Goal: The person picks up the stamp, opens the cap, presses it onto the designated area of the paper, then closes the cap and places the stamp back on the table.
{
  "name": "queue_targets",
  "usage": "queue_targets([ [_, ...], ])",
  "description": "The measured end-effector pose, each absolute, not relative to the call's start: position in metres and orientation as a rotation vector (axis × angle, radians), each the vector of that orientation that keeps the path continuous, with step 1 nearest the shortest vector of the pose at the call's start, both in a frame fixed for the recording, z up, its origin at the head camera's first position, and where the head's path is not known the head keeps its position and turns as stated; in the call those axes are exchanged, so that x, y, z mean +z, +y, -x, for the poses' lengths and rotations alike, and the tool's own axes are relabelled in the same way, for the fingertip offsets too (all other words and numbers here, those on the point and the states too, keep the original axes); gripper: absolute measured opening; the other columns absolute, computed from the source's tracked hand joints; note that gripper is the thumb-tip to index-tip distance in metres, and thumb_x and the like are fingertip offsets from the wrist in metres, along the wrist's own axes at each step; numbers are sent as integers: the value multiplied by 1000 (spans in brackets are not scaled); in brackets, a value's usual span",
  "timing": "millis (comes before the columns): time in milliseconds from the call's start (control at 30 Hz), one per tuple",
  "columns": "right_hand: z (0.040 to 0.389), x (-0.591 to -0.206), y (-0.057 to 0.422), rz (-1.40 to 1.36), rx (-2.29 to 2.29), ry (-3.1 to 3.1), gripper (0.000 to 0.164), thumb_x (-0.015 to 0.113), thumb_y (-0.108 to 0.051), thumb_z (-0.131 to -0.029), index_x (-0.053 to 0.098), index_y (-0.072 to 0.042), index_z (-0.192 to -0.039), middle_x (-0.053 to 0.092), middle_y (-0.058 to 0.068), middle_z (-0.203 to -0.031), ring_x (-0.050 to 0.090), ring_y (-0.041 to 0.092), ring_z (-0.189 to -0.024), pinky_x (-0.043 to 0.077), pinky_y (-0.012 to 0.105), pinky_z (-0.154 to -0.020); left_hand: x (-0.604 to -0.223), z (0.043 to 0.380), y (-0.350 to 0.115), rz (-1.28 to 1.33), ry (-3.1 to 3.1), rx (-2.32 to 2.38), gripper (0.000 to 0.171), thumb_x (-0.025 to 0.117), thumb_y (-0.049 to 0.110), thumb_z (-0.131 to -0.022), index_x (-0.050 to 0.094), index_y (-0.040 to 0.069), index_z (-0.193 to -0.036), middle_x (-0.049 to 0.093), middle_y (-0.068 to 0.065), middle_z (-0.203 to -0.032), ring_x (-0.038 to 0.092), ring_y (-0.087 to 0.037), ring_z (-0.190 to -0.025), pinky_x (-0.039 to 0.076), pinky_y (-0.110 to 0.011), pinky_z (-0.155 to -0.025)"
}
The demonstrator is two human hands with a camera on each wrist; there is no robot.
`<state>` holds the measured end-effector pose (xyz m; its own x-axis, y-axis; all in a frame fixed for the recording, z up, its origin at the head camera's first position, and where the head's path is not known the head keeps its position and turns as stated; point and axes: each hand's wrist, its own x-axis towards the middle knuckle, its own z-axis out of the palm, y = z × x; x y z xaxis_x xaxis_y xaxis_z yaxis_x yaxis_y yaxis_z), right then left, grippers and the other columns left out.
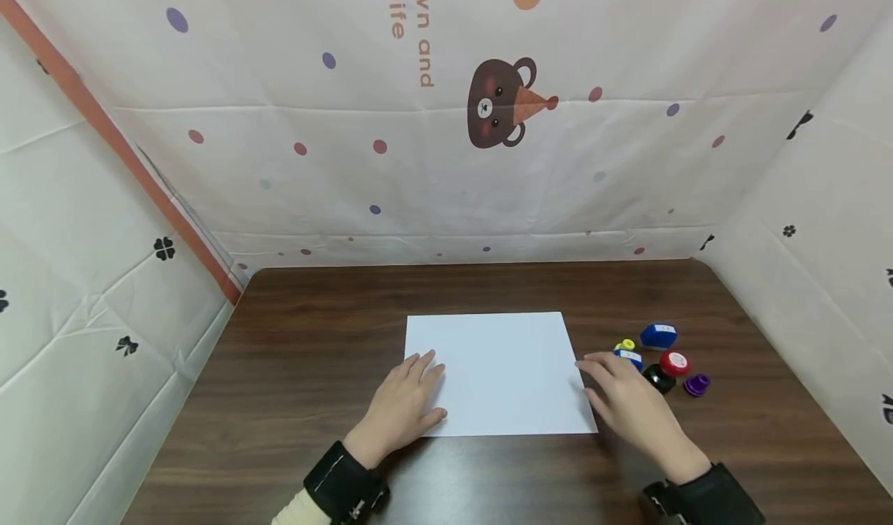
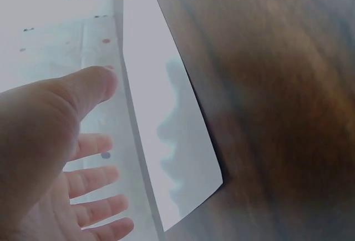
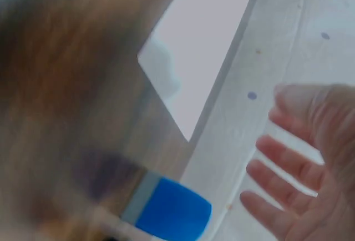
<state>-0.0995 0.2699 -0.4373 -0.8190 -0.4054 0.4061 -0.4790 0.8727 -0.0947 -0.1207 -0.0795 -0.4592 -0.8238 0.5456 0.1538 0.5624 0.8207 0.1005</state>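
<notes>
A sheet of white paper [image 1: 505, 378] lies flat on the dark wooden table. Over its left edge is my left hand [image 1: 405, 405], fingers spread and holding nothing. In the left wrist view the fingers [image 2: 100, 180] look raised off the sheet, and soft shadows fall on the paper [image 2: 183, 157]. At the sheet's right edge hovers my right hand [image 1: 631, 405], its fingers loosely bent with nothing between them. The right wrist view shows these fingers [image 3: 283, 163] apart from the paper [image 3: 194, 41]. Just beyond the right hand sits a cluster of small items, partly hidden by it.
The cluster has a blue item with a white label [image 1: 659, 335], a second blue one [image 1: 631, 358], a yellow ring-like piece [image 1: 626, 344], a dark bottle [image 1: 659, 379], a red-and-white round piece [image 1: 674, 363] and a purple piece [image 1: 697, 385]. Printed white cloth [image 1: 432, 176] hangs behind the table [image 1: 314, 339].
</notes>
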Motion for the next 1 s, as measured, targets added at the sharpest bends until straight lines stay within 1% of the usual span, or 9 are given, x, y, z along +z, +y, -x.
queue_targets([
  [100, 104, -435, 277, -625, 215, -2611, 37, 70, -30, -81, 64, -3, -106, 61, 16, -102, 60, 31, -89, 56, 43, -68, -460, 117, -81, 853, -2884, -247, 63, 65, 46, -81, 50, 8, -130, 44, -14, -138, 43, -32, -125, 39, -45, -102],
  [167, 107, -434, 281, -612, 191, -2579, 41, 80, -15, -69, 64, -2, -104, 61, 18, -99, 60, 32, -85, 56, 42, -64, -460, 115, -82, 837, -2879, -265, 62, 65, 45, -81, 50, 8, -130, 44, -14, -138, 44, -31, -124, 40, -44, -101],
  [200, 109, -434, 283, -603, 181, -2568, 45, 82, -7, -63, 63, -1, -103, 60, 18, -98, 59, 33, -84, 55, 42, -62, -461, 114, -83, 830, -2875, -273, 62, 65, 45, -81, 50, 8, -129, 45, -13, -138, 44, -31, -124, 40, -44, -101],
  [267, 113, -434, 287, -582, 156, -2563, 47, 83, -5, -60, 63, 0, -102, 60, 19, -96, 59, 34, -84, 56, 43, -65, -461, 112, -83, 817, -2868, -288, 62, 65, 45, -82, 50, 9, -130, 45, -13, -138, 44, -31, -124, 41, -44, -100],
  [400, 118, -436, 292, -514, 115, -2587, 49, 84, -5, -58, 63, 1, -102, 60, 22, -96, 59, 39, -85, 54, 49, -67, -461, 109, -84, 796, -2872, -324, 62, 64, 45, -82, 50, 10, -130, 44, -12, -139, 43, -31, -124, 41, -45, -99],
  [500, 120, -439, 294, -461, 74, -2614, 50, 84, -5, -58, 62, 3, -102, 59, 24, -97, 58, 42, -87, 54, 50, -66, -461, 106, -85, 785, -2876, -354, 61, 64, 45, -83, 50, 10, -130, 43, -12, -139, 43, -31, -124, 42, -45, -99],
  [700, 126, -445, 295, -389, 1, -2696, 48, 82, -3, -63, 59, 8, -103, 56, 27, -98, 57, 43, -87, 55, 48, -65, -464, 103, -87, 780, -2857, -445, 58, 65, 42, -82, 50, 11, -129, 44, -11, -138, 44, -30, -124, 42, -45, -99],
  [867, 127, -446, 296, -345, 1, -2748, 47, 81, -2, -65, 57, 9, -103, 56, 27, -97, 57, 42, -86, 55, 47, -62, -466, 101, -88, 762, -2830, -538, 55, 67, 37, -82, 51, 11, -128, 46, -10, -136, 44, -27, -123, 42, -43, -98],
  [1000, 128, -447, 296, -344, 7, -2783, 42, 78, 1, -66, 56, 9, -101, 56, 27, -97, 57, 42, -84, 55, 47, -62, -467, 99, -90, 724, -2821, -608, 52, 67, 33, -82, 52, 12, -128, 46, -8, -136, 44, -24, -124, 42, -41, -98],
])
